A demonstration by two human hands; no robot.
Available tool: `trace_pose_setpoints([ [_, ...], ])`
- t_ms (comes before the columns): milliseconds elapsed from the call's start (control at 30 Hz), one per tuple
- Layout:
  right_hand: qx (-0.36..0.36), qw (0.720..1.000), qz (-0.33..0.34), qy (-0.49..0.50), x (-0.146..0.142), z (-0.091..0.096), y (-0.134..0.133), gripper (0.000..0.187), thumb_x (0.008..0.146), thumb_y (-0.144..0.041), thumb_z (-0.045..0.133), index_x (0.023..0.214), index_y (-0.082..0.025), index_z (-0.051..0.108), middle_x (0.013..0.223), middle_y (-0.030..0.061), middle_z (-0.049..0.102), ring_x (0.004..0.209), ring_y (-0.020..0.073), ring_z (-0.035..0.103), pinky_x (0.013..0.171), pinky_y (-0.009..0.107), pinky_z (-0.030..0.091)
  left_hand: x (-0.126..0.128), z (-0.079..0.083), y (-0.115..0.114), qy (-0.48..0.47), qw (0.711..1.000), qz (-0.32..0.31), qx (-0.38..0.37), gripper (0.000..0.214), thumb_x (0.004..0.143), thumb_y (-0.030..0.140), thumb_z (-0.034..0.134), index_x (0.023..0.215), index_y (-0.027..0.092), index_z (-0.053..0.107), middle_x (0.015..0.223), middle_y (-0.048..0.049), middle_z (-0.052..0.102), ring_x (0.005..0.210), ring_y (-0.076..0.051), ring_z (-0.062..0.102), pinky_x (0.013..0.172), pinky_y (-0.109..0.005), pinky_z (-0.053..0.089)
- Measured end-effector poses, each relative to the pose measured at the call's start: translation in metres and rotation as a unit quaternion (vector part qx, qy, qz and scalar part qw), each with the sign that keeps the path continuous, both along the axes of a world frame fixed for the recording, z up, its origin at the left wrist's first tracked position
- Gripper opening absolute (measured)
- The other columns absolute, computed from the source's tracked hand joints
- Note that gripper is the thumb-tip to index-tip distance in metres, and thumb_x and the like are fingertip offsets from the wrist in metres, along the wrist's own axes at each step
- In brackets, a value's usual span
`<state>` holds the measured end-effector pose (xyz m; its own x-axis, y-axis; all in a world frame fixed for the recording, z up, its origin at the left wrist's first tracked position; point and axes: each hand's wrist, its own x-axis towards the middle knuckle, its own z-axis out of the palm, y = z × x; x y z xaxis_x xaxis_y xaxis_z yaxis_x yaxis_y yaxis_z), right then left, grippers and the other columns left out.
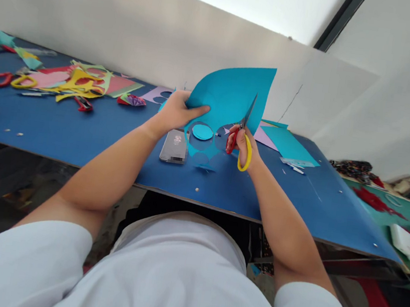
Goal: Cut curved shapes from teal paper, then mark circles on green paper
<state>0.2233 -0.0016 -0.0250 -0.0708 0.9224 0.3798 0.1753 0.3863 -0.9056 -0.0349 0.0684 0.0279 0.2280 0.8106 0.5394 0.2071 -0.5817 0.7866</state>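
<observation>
My left hand (pixel 178 111) pinches the left edge of a turquoise paper sheet (pixel 231 94), holding it upright above the blue table (pixel 79 129). My right hand (pixel 242 143) grips red-and-yellow scissors (pixel 245 128), blades pointing up into the sheet's lower edge. A cut turquoise circle (pixel 202 132) lies just under the sheet, ringed by cut-out remains. A phone (pixel 174 146) rests flat beside my left wrist.
Coloured paper scraps (pixel 80 82) and two more scissors (pixel 8 80) lie at the table's far left. Flat turquoise and lilac sheets (pixel 285 143) sit right of my hands. A white wall runs behind. A green table (pixel 400 219) with a white box stands at the right.
</observation>
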Motion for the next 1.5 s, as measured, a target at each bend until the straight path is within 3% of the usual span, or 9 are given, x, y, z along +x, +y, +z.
trace_pose_setpoints([
  [200, -0.002, 1.000, -0.016, 0.005, 0.003, -0.002, 0.002, 0.098, 0.070, -0.123, 0.061, 0.107, -0.033, 0.062, 0.084, 0.0050, 0.064, 0.073, 0.0295, 0.065, 0.068, 0.054, 0.061, -0.001, -0.002, 0.003, 0.042, 0.999, 0.033, 0.009, 0.041, 0.080, 0.054, 0.094, 0.084, 0.020, 0.071, 0.084, -0.0057, 0.072, 0.098, -0.030, 0.076, 0.092, -0.043, 0.069],
  [600, 0.034, 0.999, 0.001, 0.041, 0.002, -0.007, 0.008, 0.088, 0.078, -0.116, 0.066, 0.104, -0.032, 0.062, 0.078, 0.0032, 0.062, 0.063, 0.0275, 0.062, 0.061, 0.052, 0.056, -0.004, -0.001, 0.005, 0.045, 0.999, 0.000, 0.001, 0.041, 0.081, 0.052, 0.095, 0.098, 0.018, 0.077, 0.097, -0.0102, 0.083, 0.103, -0.034, 0.082, 0.096, -0.048, 0.072],
  [1000, 0.020, 0.999, -0.033, 0.012, 0.001, -0.007, 0.008, 0.099, 0.066, -0.126, 0.057, 0.102, -0.033, 0.058, 0.074, 0.0009, 0.051, 0.063, 0.0271, 0.054, 0.066, 0.052, 0.056, -0.005, -0.002, 0.006, 0.037, 0.999, -0.014, 0.004, 0.042, 0.080, 0.051, 0.095, 0.102, 0.018, 0.079, 0.100, -0.0104, 0.083, 0.106, -0.035, 0.083, 0.095, -0.046, 0.072],
  [1500, 0.016, 1.000, -0.026, 0.008, 0.002, -0.005, 0.005, 0.102, 0.066, -0.127, 0.055, 0.103, -0.032, 0.054, 0.072, -0.0017, 0.044, 0.060, 0.0239, 0.049, 0.065, 0.047, 0.048, -0.004, 0.002, 0.000, 0.035, 0.999, -0.013, -0.007, 0.048, 0.081, 0.055, 0.095, 0.107, 0.018, 0.078, 0.108, -0.0123, 0.085, 0.113, -0.037, 0.084, 0.104, -0.051, 0.072],
])
